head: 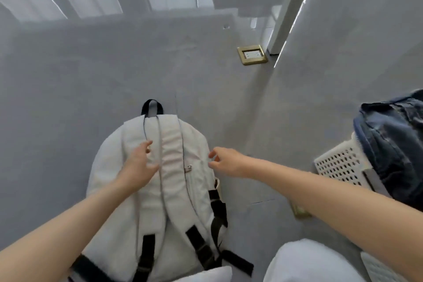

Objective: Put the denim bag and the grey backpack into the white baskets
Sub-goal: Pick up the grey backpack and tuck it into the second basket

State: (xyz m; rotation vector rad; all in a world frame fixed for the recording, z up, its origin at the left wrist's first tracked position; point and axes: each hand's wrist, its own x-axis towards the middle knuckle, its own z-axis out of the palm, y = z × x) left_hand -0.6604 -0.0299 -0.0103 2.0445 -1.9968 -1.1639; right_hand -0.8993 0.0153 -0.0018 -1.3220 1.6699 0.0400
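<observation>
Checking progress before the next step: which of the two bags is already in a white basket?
The denim bag, dark blue, sits in the white basket at right. The grey backpack lies flat on the floor, straps up.

Grey backpack [158, 181] flat on floor, straps up; both hands open above it; denim bag [393, 149] in white basket [338, 165].

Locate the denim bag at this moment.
In the head view it sits at the right edge: the denim bag already rests in a white basket, right of the grey backpack.
</observation>
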